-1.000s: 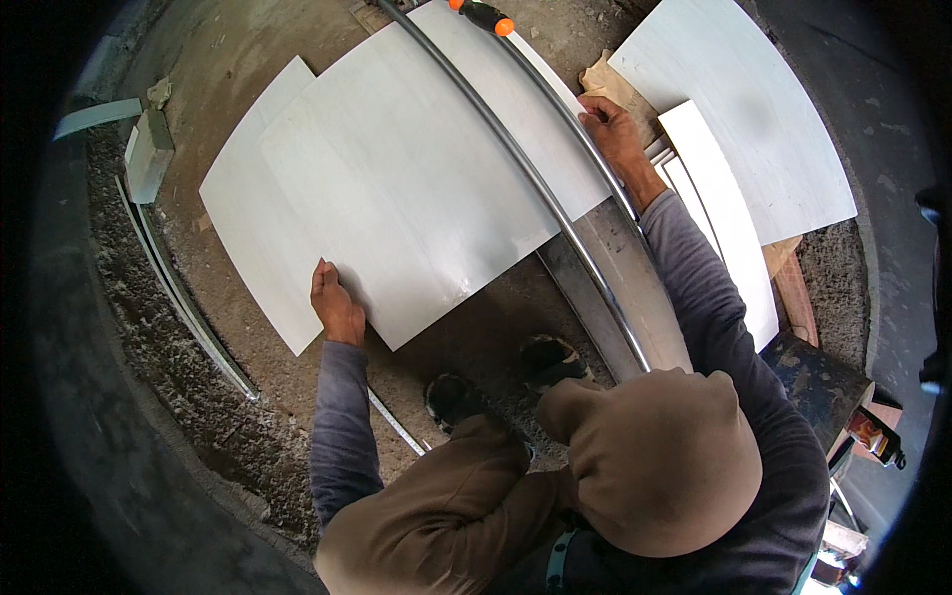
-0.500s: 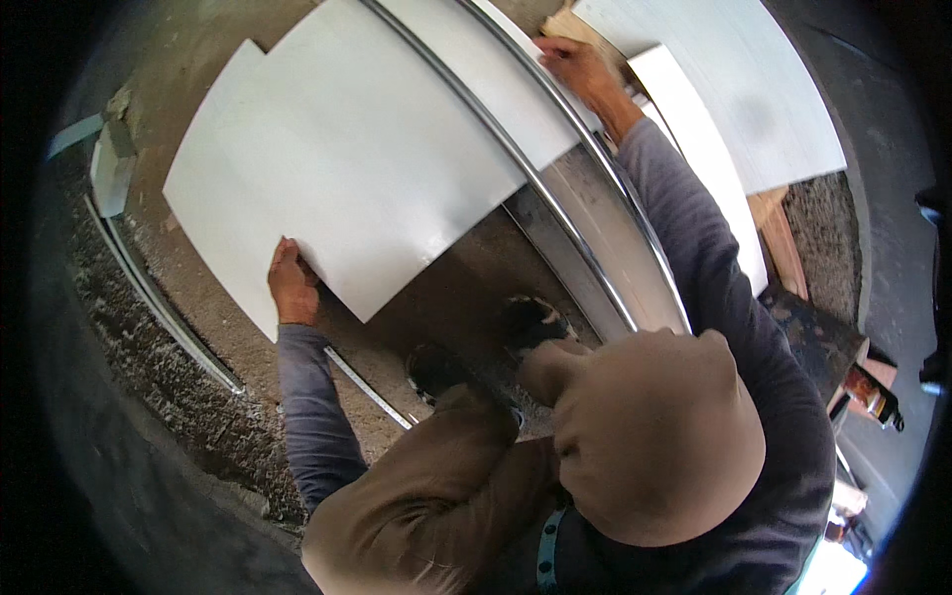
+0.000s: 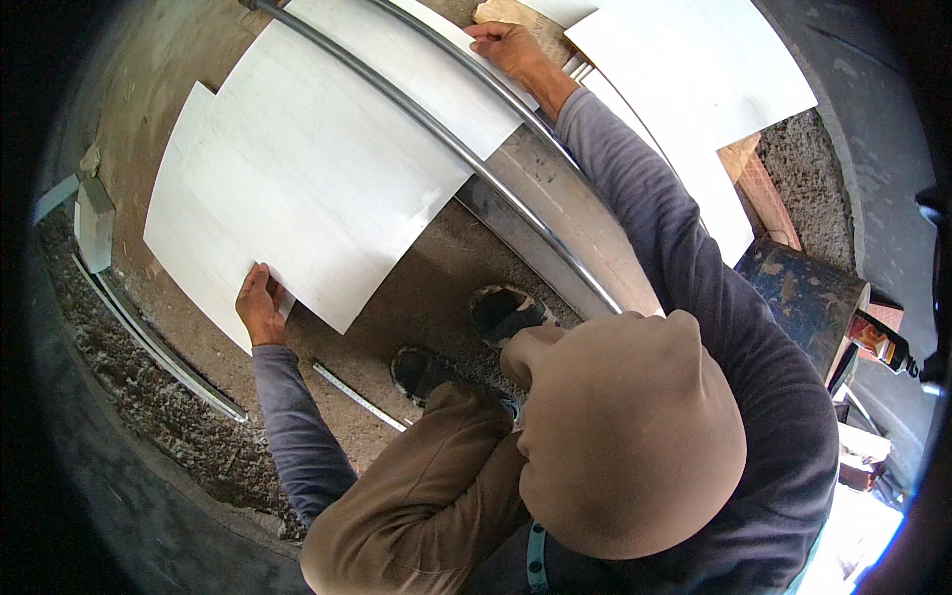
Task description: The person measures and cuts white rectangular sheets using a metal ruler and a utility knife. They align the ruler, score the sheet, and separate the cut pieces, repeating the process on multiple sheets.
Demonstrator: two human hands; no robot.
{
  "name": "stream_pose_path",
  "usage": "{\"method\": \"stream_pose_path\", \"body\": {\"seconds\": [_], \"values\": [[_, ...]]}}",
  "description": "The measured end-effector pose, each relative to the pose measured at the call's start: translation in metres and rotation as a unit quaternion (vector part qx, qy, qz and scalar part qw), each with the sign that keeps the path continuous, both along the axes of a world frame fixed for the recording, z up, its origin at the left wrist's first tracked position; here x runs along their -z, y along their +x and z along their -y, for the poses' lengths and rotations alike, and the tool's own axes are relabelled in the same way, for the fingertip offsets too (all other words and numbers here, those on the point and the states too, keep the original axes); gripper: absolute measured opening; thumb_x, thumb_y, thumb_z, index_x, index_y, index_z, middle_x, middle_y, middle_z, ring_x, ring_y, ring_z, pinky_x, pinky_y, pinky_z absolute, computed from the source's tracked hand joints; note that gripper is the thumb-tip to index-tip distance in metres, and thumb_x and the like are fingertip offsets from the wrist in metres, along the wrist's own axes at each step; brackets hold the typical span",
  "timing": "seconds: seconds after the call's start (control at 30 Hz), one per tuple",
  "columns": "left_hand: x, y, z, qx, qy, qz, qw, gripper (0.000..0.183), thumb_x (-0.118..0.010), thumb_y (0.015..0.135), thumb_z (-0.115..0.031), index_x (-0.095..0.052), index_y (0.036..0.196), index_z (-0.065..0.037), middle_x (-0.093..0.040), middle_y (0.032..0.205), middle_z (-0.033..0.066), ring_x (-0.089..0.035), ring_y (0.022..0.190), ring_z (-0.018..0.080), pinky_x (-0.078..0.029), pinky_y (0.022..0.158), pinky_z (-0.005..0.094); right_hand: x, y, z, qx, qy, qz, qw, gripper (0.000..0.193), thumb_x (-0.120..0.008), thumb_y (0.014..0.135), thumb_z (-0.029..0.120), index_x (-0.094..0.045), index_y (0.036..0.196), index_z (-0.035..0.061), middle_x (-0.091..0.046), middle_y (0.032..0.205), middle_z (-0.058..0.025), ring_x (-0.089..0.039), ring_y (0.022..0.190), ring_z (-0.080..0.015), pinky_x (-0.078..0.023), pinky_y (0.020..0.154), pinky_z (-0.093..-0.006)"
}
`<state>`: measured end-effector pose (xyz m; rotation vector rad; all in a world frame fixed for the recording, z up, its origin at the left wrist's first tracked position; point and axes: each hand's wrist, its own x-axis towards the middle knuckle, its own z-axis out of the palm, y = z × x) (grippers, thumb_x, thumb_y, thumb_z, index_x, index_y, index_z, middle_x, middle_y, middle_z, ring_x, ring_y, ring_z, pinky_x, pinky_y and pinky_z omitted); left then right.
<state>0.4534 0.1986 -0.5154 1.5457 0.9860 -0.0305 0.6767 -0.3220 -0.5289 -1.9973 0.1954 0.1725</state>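
A large white sheet (image 3: 307, 169) with stepped corners lies in front of me; I cannot tell whether it is one piece or two overlapping. My left hand (image 3: 261, 305) is closed on its near edge, thumb and fingers pinching it. Two shiny metal tubes (image 3: 451, 144) run diagonally across the sheet, from the far left down toward my knee. Beyond the second tube, my right hand (image 3: 516, 55) is at the sheet's right edge, its fingers bent over the rim and their tips partly hidden. A grey metal channel (image 3: 526, 248) lies under the tubes.
More white panels (image 3: 694, 74) are stacked at the right, over wooden pieces (image 3: 769, 188). Beside them are a dark stained block (image 3: 803, 288) and a can (image 3: 878, 342). A thin white strip (image 3: 357, 397) lies on the floor near my shoes. Metal strips (image 3: 149, 332) rest at the left.
The whole view has shifted, so the sheet, tubes and both hands appear further left. A tube's far end now shows. Both hands remain at the sheet's edges.
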Motion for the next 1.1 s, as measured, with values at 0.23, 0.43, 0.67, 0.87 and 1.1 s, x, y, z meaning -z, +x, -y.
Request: {"method": "stream_pose_path", "body": {"seconds": [0.23, 0.43, 0.67, 0.87, 1.1], "values": [[0.001, 0.002, -0.008, 0.028, 0.050, 0.020, 0.998, 0.035, -0.076, 0.094, -0.021, -0.071, 0.124, -0.003, -0.070, 0.092, 0.0006, -0.064, 0.077, 0.0121, -0.054, 0.067, 0.0277, 0.018, 0.000, -0.002, 0.019, 0.023, 0.016, 0.999, 0.025, -0.074, 0.095, 0.018, -0.077, 0.120, 0.0131, -0.073, 0.101, -0.0002, -0.065, 0.088, -0.0118, -0.053, 0.080, -0.0280], [0.000, 0.007, -0.015, 0.049, 0.075, -0.006, 0.996, 0.036, -0.074, 0.095, -0.019, -0.069, 0.124, 0.001, -0.071, 0.093, 0.0035, -0.066, 0.076, 0.0145, -0.056, 0.066, 0.0295, 0.025, 0.001, -0.002, 0.014, -0.035, 0.041, 0.998, 0.024, -0.074, 0.095, 0.016, -0.077, 0.118, 0.0090, -0.072, 0.094, 0.0008, -0.063, 0.080, -0.0103, -0.052, 0.071, -0.0261], [-0.004, 0.011, -0.017, 0.065, 0.090, -0.020, 0.994, 0.035, -0.073, 0.095, -0.018, -0.069, 0.124, 0.002, -0.071, 0.092, 0.0044, -0.067, 0.076, 0.0149, -0.055, 0.065, 0.0277, 0.018, -0.007, -0.007, 0.026, -0.006, 0.056, 0.998, 0.022, -0.074, 0.093, 0.019, -0.078, 0.113, 0.0117, -0.076, 0.091, -0.0066, -0.069, 0.081, -0.0165, -0.055, 0.074, -0.0314], [0.004, 0.014, -0.032, 0.072, 0.073, -0.017, 0.995, 0.028, -0.073, 0.094, -0.017, -0.072, 0.114, 0.003, -0.070, 0.085, 0.0043, -0.066, 0.071, 0.0145, -0.056, 0.061, 0.0274, 0.014, -0.009, -0.006, 0.012, -0.024, 0.100, 0.995, 0.023, -0.071, 0.093, 0.015, -0.077, 0.114, 0.0083, -0.076, 0.092, -0.0099, -0.068, 0.081, -0.0162, -0.055, 0.074, -0.0328], [-0.016, 0.018, -0.019, 0.129, 0.141, -0.019, 0.981, 0.026, -0.072, 0.094, -0.019, -0.074, 0.105, 0.005, -0.070, 0.078, 0.0054, -0.065, 0.065, 0.0127, -0.057, 0.058, 0.0262, 0.009, -0.008, -0.003, -0.048, 0.038, 0.043, 0.997, 0.026, -0.062, 0.101, 0.008, -0.071, 0.124, 0.0018, -0.072, 0.109, -0.0066, -0.065, 0.095, -0.0132, -0.053, 0.083, -0.0271]]}}
